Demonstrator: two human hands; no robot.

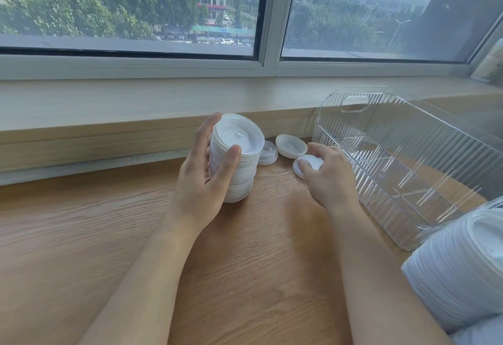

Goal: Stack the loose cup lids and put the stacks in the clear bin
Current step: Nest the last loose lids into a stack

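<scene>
A tall stack of white cup lids (239,159) stands on the wooden table, tilted slightly. My left hand (206,173) grips it, thumb in front and fingers behind. My right hand (326,173) pinches a single loose white lid (309,164) lying on the table. Two more loose lids, one (268,152) beside the stack and one (290,145) leaning near the sill, lie behind. The clear ribbed bin (402,159) with a handle cutout stands to the right, with nothing in it. Another big lid stack (460,268) lies at the lower right edge.
The wooden table (136,236) stretches wide to the left and front. A raised wooden window sill (136,116) runs along the back below the window. A pale object (490,64) stands on the sill at the far right.
</scene>
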